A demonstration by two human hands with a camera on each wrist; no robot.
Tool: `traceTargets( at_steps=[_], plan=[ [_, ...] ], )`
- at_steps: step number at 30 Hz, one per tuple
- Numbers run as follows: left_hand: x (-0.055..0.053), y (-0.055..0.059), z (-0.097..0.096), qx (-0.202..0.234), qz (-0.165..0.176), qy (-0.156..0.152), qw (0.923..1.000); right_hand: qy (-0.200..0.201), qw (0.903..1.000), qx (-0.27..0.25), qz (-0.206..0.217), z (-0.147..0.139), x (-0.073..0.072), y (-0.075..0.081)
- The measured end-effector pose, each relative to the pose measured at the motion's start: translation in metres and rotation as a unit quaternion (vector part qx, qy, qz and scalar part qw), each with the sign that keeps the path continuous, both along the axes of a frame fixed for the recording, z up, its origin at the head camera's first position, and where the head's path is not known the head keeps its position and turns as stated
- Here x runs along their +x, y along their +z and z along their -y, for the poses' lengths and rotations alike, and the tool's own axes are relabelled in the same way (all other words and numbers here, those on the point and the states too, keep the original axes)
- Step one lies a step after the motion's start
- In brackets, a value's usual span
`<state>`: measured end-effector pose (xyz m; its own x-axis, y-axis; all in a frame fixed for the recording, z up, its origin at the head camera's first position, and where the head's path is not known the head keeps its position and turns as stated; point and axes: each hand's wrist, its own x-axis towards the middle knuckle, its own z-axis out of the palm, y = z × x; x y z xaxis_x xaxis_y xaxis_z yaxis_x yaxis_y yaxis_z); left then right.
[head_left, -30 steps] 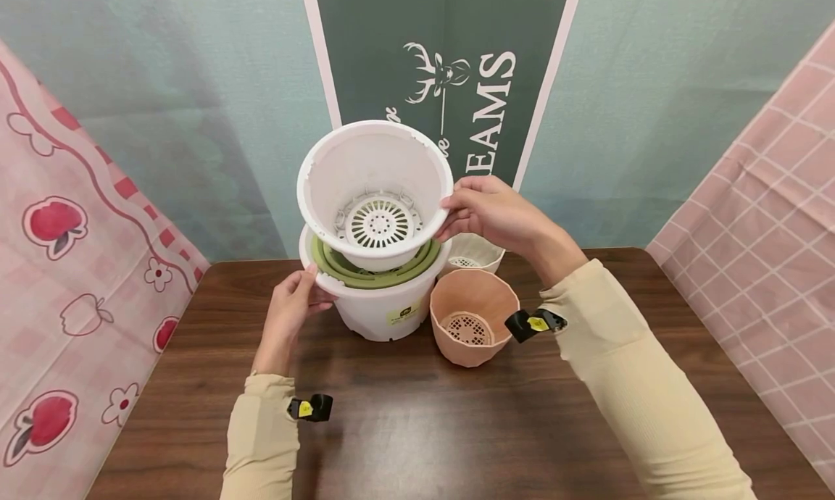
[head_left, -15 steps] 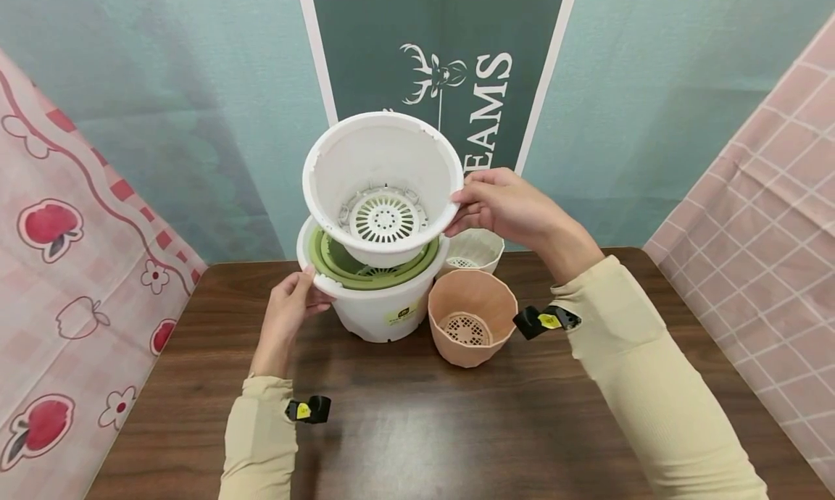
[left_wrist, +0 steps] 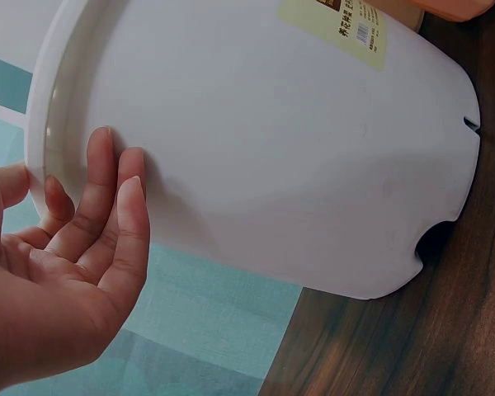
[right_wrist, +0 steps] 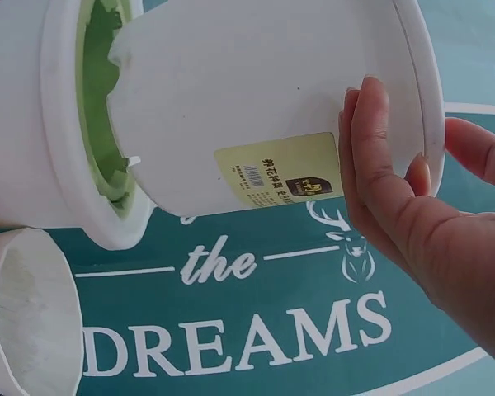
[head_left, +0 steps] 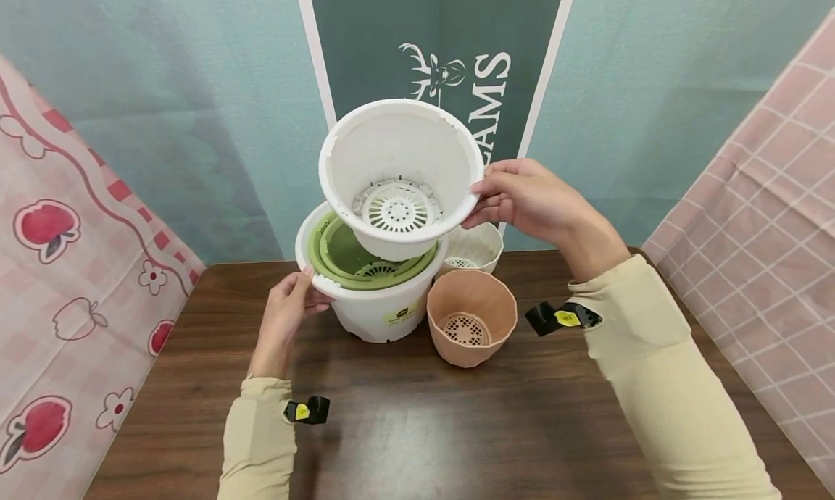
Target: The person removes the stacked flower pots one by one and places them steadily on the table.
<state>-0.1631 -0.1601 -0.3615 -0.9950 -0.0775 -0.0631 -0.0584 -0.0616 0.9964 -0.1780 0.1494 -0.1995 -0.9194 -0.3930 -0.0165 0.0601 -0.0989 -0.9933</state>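
Observation:
My right hand (head_left: pixel 531 201) grips the rim of a white flowerpot (head_left: pixel 404 138) with a slotted bottom, thumb on the rim and fingers against the outer wall. That pot hangs tilted above a larger white flowerpot (head_left: pixel 375 315) on the table, overlapping its opening in the head view. Nested green pots (head_left: pixel 342 253) sit inside the larger one. With thumb and fingers, my left hand (head_left: pixel 287 311) pinches the larger pot's rim on the left; its wall and label fill the left wrist view. A yellow label (right_wrist: pixel 280 169) shows on the raised pot in the right wrist view.
A peach flowerpot (head_left: pixel 471 311) with a perforated bottom stands just right of the large white pot. Behind it is a cream pot (head_left: pixel 472 250), partly hidden. The brown wooden table (head_left: pixel 417 427) ends at a printed cloth backdrop (head_left: pixel 261 123).
The right hand has lifted the white flowerpot up and to the right, uncovering more of the green pots below. The left hand has stayed almost in place on the larger pot's rim.

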Motion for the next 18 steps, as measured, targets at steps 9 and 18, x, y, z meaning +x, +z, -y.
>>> traceTargets(
  at_steps=[9, 18],
  plan=[
    [-0.016, -0.023, 0.01, 0.008, 0.003, -0.001, 1.0, -0.006, 0.9995, -0.031, -0.003, -0.016, 0.006, 0.007],
    [-0.035, -0.056, 0.022, 0.043, -0.017, -0.025, 0.9986, 0.004, 0.9984, -0.054, -0.014, -0.034, 0.007, 0.007]
  ],
)
